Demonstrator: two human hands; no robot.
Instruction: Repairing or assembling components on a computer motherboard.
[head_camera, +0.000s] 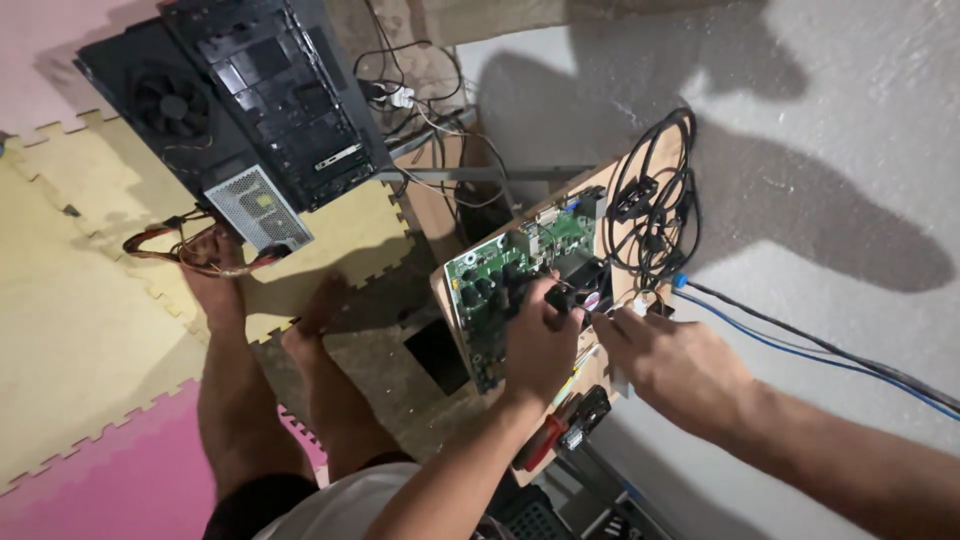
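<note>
A green circuit board (500, 290) is seen lying on a wooden board (640, 170) at the middle of the scene. The left hand (540, 340) is closed over a dark fan-like part (578, 285) on the circuit board, with the fingers curled round it. The right hand (665, 360) is held just right of it, its fingertips pressed together on what seems to be a thin wire or small plug (600, 315); exactly what is pinched cannot be told. A bundle of black cables (655, 200) is looped at the far end of the wooden board, and blue and black cables (800, 345) are led away to the right. A red-handled tool (545, 440) is lying at the near edge. To the far left, an opened black computer case (250, 100) is stood on yellow and pink foam mats (80, 330).

The step would be judged best done with the part kept steady by the left hand while the small connector is guided squarely, without being forced or bent. The loose cables should be kept away from the fingers.
</note>
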